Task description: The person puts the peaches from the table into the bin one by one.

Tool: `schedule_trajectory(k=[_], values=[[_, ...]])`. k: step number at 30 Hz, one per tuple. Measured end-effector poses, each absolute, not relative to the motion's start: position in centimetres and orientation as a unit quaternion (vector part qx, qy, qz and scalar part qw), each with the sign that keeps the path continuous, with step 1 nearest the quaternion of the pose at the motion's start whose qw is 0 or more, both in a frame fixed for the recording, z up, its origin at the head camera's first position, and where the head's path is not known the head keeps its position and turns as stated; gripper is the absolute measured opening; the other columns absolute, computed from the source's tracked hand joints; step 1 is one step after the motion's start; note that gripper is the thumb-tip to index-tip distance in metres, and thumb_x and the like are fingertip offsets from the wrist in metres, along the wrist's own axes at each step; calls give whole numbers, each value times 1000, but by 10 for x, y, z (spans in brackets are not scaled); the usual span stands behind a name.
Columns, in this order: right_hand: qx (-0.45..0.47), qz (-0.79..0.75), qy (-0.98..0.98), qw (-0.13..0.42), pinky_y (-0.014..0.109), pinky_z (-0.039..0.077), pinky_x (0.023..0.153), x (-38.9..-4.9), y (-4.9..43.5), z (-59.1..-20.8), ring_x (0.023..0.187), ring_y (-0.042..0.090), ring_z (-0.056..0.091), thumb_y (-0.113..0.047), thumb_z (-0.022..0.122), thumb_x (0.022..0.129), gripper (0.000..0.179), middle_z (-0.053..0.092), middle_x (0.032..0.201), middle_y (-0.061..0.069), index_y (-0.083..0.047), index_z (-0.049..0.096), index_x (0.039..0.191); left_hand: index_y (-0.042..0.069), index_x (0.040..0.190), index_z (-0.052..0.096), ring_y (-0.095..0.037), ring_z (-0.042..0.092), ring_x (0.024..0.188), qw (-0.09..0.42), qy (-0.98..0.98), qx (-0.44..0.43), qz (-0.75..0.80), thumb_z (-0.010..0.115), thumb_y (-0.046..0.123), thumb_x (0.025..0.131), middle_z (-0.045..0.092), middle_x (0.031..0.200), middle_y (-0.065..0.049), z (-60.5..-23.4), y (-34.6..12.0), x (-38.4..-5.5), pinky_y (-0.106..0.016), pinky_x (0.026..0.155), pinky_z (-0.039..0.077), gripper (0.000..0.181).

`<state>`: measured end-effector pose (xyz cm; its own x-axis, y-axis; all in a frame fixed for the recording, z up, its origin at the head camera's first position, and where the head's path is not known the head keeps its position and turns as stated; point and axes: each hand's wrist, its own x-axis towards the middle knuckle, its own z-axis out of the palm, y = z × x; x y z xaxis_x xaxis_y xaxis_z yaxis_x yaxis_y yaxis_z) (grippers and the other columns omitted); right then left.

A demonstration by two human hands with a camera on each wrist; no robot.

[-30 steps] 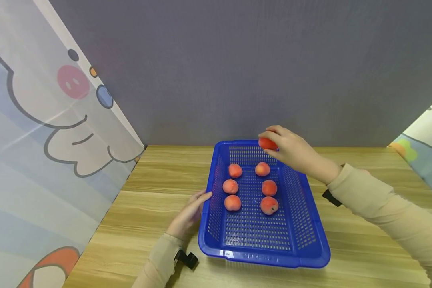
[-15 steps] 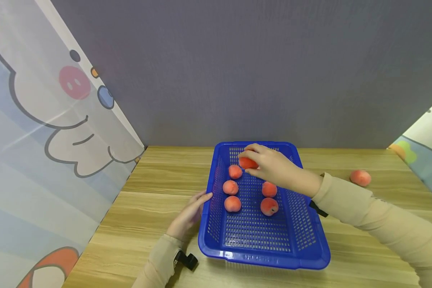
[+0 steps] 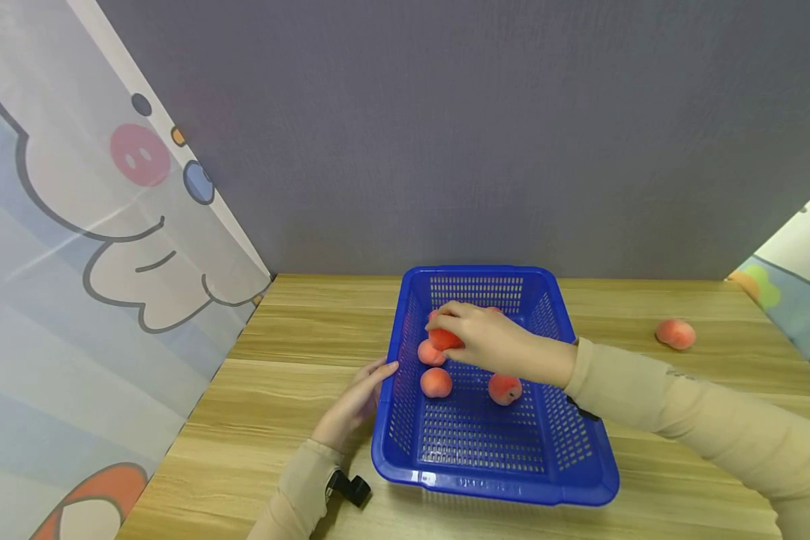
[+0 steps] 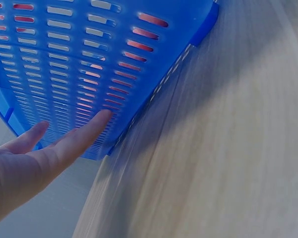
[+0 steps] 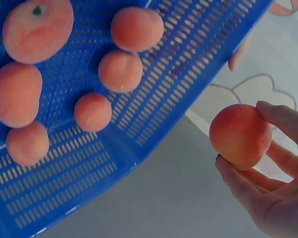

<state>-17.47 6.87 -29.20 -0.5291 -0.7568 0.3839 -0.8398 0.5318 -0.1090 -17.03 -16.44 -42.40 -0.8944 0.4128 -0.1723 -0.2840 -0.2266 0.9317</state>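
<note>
My right hand [image 3: 479, 336] pinches a red peach [image 3: 445, 339] between thumb and fingers, over the left half of the blue plastic basket [image 3: 486, 487]. In the right wrist view the held peach [image 5: 241, 136] is apart from those in the basket, which lie in two rows. One peach [image 3: 436, 382] lies in the left row and one [image 3: 505, 388] in the right; my right hand and arm partly hide others. At the basket's left rim is my left hand [image 3: 356, 401]. Its fingers [image 4: 84, 136] reach out fairly straight against the slotted side wall in the left wrist view.
A lone peach [image 3: 676, 334] lies on the wooden table [image 3: 297, 330], right of the basket. Behind the table stands a grey partition [image 3: 412, 135]. A cartoon-printed curtain [image 3: 61, 247] hangs at the left, and printed cloth shows at the right edge.
My right hand has carried its peach leftward and down from the basket's far right rim to above the left row. The lone peach, earlier mostly behind the sleeve, has come into view. The left hand stays put.
</note>
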Motion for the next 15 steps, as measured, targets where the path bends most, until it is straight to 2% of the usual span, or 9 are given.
schedule_trajectory(k=[5,11,15], values=[[471,133,-864,117,31,52,71,-169,64,-296,95,23,57,-21,72,73,34,58,105,13,-8,61,102,-11,128,28,-13,62,78,223,578,61,783,46,19,89,62,90,-3,-424,-164,-171,-28,69,52,53],[473,140,-867,71,25,50,74,-164,58,-299,90,18,54,-15,71,73,33,56,101,6,-8,60,104,-12,129,27,-13,62,76,224,578,61,782,44,18,90,62,89,-3,-423,-165,-170,-27,69,52,52],[469,134,-872,43,27,48,79,-160,55,-302,94,17,53,-15,70,75,35,55,104,6,-9,59,107,-11,128,29,-13,62,77,224,579,58,782,44,17,90,62,89,-2,-423,-165,-169,-27,69,52,50]])
